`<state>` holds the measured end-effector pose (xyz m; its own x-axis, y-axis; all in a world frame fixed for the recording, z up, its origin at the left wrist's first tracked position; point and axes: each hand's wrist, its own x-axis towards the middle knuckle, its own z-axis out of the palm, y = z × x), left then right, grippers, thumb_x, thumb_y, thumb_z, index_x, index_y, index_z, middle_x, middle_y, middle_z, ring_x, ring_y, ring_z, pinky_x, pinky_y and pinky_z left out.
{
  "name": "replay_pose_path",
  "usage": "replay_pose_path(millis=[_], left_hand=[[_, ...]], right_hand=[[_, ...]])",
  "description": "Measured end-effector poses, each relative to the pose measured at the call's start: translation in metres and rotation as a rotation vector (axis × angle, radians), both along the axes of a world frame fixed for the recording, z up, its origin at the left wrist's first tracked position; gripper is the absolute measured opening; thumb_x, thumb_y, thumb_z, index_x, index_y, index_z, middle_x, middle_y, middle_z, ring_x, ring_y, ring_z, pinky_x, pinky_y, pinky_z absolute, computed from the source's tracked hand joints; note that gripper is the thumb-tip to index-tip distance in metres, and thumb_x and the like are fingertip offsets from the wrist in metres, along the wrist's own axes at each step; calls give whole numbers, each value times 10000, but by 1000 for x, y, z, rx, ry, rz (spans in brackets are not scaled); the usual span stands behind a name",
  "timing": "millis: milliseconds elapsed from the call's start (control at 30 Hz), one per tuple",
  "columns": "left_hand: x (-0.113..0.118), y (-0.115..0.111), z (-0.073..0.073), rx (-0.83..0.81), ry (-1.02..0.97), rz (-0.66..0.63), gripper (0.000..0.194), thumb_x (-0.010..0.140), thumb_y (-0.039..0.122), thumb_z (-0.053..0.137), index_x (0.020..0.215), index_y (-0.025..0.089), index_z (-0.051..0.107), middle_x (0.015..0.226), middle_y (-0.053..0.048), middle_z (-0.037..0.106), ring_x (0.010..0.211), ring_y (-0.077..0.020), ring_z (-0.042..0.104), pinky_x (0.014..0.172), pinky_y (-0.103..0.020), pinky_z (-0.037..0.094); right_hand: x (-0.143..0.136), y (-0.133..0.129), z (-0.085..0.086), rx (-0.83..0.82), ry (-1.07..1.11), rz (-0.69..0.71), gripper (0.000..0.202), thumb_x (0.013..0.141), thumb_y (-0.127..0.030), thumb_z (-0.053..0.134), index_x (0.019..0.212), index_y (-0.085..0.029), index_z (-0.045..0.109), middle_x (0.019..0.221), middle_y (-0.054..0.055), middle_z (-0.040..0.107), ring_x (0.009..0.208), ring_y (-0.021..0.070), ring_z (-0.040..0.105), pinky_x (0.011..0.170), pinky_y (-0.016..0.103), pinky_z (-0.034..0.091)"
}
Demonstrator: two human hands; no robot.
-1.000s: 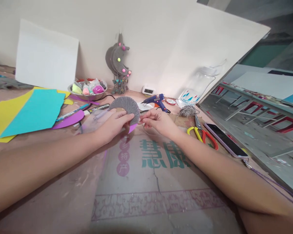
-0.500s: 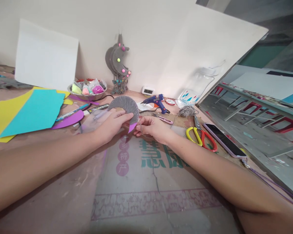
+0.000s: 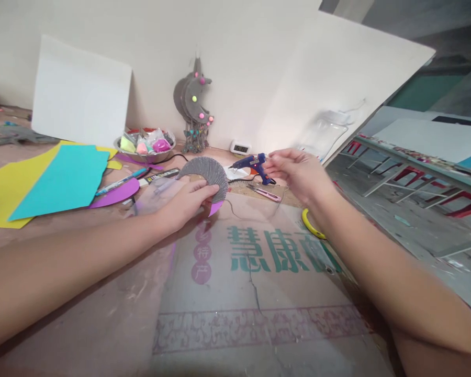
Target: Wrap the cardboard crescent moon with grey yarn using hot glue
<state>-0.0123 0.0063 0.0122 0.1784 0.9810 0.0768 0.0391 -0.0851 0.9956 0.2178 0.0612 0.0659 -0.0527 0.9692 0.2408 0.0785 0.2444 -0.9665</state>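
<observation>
My left hand (image 3: 192,201) grips a crescent (image 3: 206,170) wound with grey yarn, thumb on top. A bare purple tip (image 3: 215,208) shows at its lower right end. From near that tip a loose grey strand (image 3: 235,214) trails right across the table covering. My right hand (image 3: 298,170) is raised at the right, its fingers drawn together at the rear end of a blue glue gun (image 3: 259,166). Whether it touches the gun or pinches something small cannot be made out. A pink craft knife (image 3: 265,193) lies below the gun. My right forearm hides most of the yellow-handled scissors (image 3: 313,225).
Yellow sheets (image 3: 23,183), a turquoise sheet (image 3: 58,183) and a purple piece (image 3: 118,193) lie left. Behind are a metal bowl (image 3: 145,156) of bagged clay, a grey moon ornament (image 3: 196,104), a small clock (image 3: 240,147) and a clear jar (image 3: 325,133).
My right hand has left the crescent's purple tip and moved right and up to the glue gun's rear, now covering the yarn ball. My left hand still holds the crescent in place.
</observation>
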Motion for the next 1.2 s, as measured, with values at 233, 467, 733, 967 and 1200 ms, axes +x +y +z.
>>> replay_pose_path(millis=[233,467,733,967,1200], left_hand=[[-5,4,2,127,259,-9,329,801,388,528,544,185,507,650,-1,490,650,-146,515,572,-275,392],[-4,4,5,204,373,-18,343,824,394,496,564,174,535,657,-5,507,657,-152,519,589,-269,386],[-6,2,7,236,455,-40,353,840,426,444,606,175,529,697,-18,544,789,-180,535,646,-268,395],[-5,3,6,214,459,-53,346,831,420,465,604,172,543,694,-16,509,798,-185,525,636,-276,386],[-5,7,-1,189,269,-17,366,823,427,484,558,176,506,674,-2,496,662,-142,506,598,-274,402]], right_hand=[[8,-59,53,185,-238,112,227,808,-371,608,679,-186,627,395,-58,435,348,22,380,358,158,245],[-20,-123,80,-78,-820,911,211,767,-202,664,961,-275,698,722,21,690,697,127,651,638,235,499],[-6,-86,63,77,-882,651,180,845,-295,571,969,-198,656,662,-29,632,485,47,537,469,170,405],[-28,-60,13,279,-909,205,253,839,-399,532,907,-182,643,780,24,624,656,119,534,587,246,381],[-26,-49,-7,110,-964,365,342,845,-467,482,722,-166,587,619,-15,536,563,100,461,542,236,331]])
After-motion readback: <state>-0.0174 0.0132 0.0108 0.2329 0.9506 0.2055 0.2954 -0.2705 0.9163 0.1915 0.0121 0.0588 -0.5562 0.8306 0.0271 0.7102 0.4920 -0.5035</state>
